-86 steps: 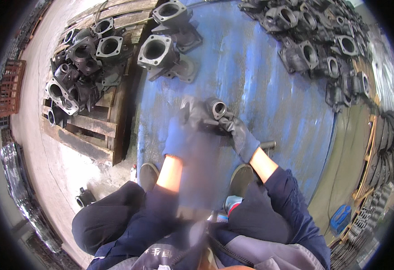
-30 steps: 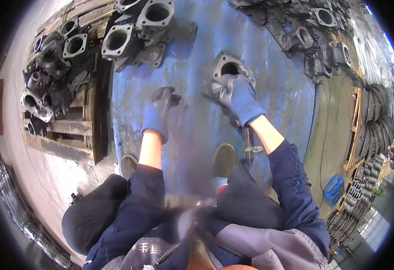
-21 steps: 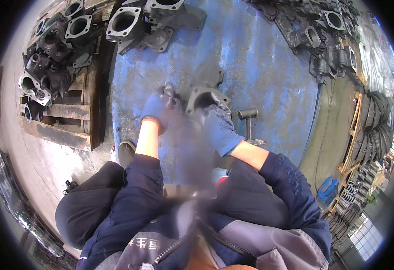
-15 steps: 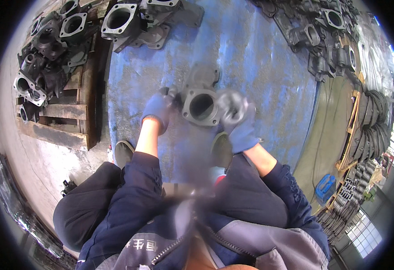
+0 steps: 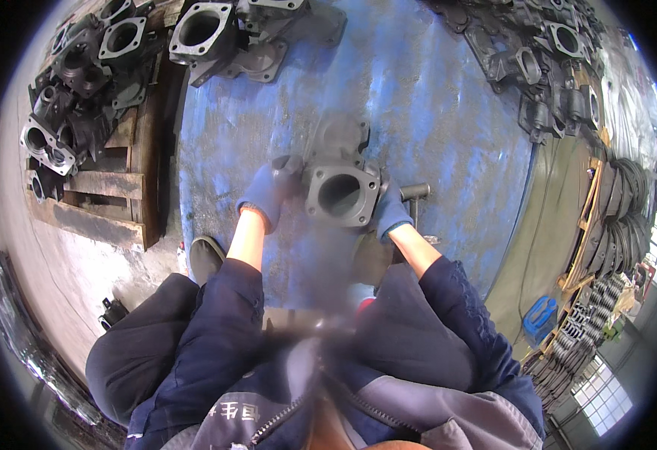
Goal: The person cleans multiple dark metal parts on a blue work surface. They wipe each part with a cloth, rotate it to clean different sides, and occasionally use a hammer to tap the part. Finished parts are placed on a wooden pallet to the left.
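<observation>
A dark grey metal casting [image 5: 367, 196] with a square four-hole flange and a large round bore stands in front of me, bore facing up. A second, rounded part of it reaches away behind the flange. My left hand [image 5: 263, 189], in a blue glove with dark fingers, is closed at the casting's left side. My right hand [image 5: 391, 211], gloved alike, grips its right side, with the fingertips partly hidden. Right beside that hand lies a T-shaped metal tool [image 5: 418, 190] with a cylindrical head; its exact kind is unclear.
The work surface is a worn blue metal sheet [image 5: 448, 135]. More castings [image 5: 250, 60] sit at the far left, some on a wooden pallet [image 5: 103, 184]. Another pile of castings [image 5: 520, 67] is at the far right. A blue jug [image 5: 541, 319] stands on the floor at the right.
My right hand has moved left onto the casting's side; the blurred round metal thing at that hand no longer shows there. The casting has shifted slightly toward me.
</observation>
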Tool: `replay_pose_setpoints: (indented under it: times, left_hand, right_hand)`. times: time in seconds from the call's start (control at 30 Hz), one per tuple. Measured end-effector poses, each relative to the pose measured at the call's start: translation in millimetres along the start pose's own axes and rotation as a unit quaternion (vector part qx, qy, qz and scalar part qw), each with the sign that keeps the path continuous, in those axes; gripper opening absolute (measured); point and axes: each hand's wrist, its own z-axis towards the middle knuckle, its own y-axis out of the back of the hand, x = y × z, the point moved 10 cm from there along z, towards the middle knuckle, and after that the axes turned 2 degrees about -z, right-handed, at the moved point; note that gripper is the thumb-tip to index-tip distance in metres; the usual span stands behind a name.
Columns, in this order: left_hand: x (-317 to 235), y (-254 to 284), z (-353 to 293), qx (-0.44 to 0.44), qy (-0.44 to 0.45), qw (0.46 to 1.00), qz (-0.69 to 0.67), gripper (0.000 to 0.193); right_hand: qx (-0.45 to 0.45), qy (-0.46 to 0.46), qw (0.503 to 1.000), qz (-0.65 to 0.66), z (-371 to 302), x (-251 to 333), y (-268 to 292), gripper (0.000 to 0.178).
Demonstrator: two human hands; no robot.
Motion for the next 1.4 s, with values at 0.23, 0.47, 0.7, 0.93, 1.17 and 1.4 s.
replay_pose_setpoints:
  times: [0.23, 0.47, 0.7, 0.93, 1.17, 1.4]
  left_hand:
    - [-25, -22, -26, 0.056, 0.024, 0.988, 0.143, 0.054]
    - [-22, -31, -28, 0.045, -0.002, 0.97, 0.239, 0.048]
    - [-19, -33, -29, 0.051, 0.043, 0.995, 0.074, 0.035]
    - [-29, -46, -38, 0.085, 0.025, 0.996, 0.017, 0.051]
    - [-19, -48, -33, 0.086, 0.027, 0.994, 0.06, 0.046]
    - [19, -51, -19, 0.11, 0.014, 0.98, 0.167, 0.045]
  right_hand:
    - [0.014, 0.336, 0.767, -0.546, -102, 90, -53, 0.031]
    - [-0.072, 0.451, 0.601, -0.655, -154, 116, -80, 0.016]
    - [-0.083, 0.34, 0.762, -0.545, -129, 106, -40, 0.034]
    - [-0.031, 0.25, 0.943, -0.216, -107, 99, -12, 0.04]
    - [-0.057, 0.068, 0.99, 0.11, -81, 54, 25, 0.042]
    - [-0.101, 0.246, 0.845, -0.464, -84, 94, 29, 0.045]
